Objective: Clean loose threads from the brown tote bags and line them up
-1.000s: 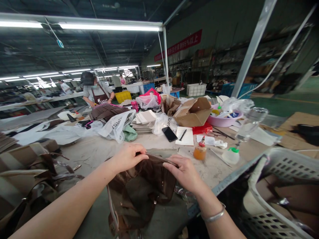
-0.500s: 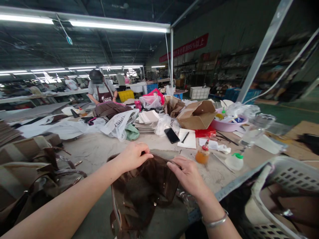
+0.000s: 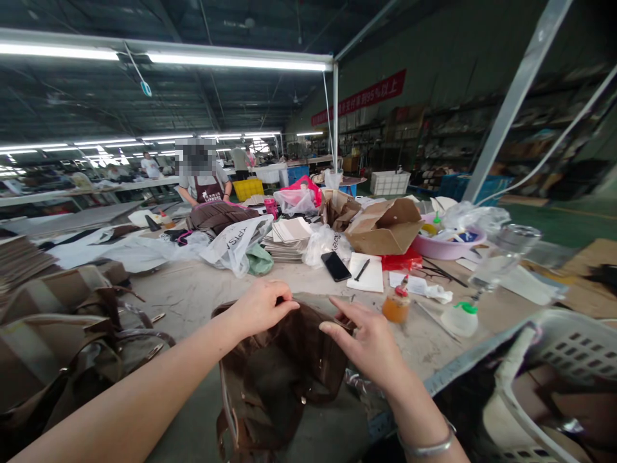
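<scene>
A dark brown bag (image 3: pixel 284 379) lies before me with its mouth open towards me and its dark lining showing. My left hand (image 3: pixel 265 307) pinches the bag's far rim between thumb and fingers. At the rim's right side is my right hand (image 3: pixel 366 334), its thumb and index finger spread apart, the other fingers partly hidden behind the edge. A metal bracelet (image 3: pixel 429 444) circles my right wrist. Small shiny metal fittings show inside the bag.
More brown bags (image 3: pixel 53 341) are piled at the left. A white plastic basket (image 3: pixel 511 386) stands at the right. Beyond lie a phone (image 3: pixel 336 266), a notepad (image 3: pixel 373 281), an orange glue bottle (image 3: pixel 396 307) and a green-capped bottle (image 3: pixel 460 318). Across the table stands a person (image 3: pixel 205 180).
My right thumb and index finger have come off the rim and spread apart. My left hand keeps its pinch. The view has shifted slightly, moving the scene rightward and down.
</scene>
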{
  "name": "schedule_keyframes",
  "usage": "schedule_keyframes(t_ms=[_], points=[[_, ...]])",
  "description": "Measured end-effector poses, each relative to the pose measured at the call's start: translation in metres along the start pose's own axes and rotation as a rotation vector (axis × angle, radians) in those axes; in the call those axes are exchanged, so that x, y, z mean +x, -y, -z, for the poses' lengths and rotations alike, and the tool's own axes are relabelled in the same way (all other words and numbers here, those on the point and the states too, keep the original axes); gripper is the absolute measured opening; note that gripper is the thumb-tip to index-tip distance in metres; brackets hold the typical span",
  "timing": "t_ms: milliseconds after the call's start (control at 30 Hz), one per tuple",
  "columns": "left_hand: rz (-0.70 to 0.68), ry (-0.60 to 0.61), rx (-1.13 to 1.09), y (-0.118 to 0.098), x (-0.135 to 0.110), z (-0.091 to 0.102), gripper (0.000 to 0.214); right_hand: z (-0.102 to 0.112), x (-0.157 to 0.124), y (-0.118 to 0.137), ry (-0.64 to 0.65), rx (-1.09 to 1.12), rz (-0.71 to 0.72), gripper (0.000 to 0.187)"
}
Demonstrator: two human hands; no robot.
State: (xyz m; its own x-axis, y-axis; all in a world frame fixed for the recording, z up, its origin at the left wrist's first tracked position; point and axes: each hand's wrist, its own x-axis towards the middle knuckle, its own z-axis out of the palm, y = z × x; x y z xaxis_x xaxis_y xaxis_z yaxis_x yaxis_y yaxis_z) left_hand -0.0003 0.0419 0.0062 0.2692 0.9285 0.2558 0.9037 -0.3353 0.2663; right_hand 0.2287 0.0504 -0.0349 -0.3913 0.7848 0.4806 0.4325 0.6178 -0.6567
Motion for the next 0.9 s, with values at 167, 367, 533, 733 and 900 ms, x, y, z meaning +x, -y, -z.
schedule_keyframes(t_ms=[167, 367, 533, 733, 900], points=[[0.016, -0.009, 0.002, -0.004, 0.001, 0.000, 0.021, -0.010, 0.007, 0.014, -0.004, -0.143, 0.018, 0.025], [0.016, -0.017, -0.020, -0.001, 0.000, -0.002, 0.021, -0.018, 0.007, 0.017, 0.031, -0.227, 0.000, 0.023], [0.012, 0.000, -0.008, -0.001, -0.001, 0.000, 0.021, -0.008, 0.009, 0.029, 0.098, -0.315, -0.042, 0.050], [0.010, -0.004, -0.043, 0.001, -0.001, 0.003, 0.016, -0.016, 0.032, 0.048, 0.216, -0.530, -0.053, 0.029], [-0.065, 0.112, -0.215, 0.005, -0.003, 0.016, 0.013, -0.021, 0.039, 0.049, 0.313, -0.567, -0.040, 0.025]])
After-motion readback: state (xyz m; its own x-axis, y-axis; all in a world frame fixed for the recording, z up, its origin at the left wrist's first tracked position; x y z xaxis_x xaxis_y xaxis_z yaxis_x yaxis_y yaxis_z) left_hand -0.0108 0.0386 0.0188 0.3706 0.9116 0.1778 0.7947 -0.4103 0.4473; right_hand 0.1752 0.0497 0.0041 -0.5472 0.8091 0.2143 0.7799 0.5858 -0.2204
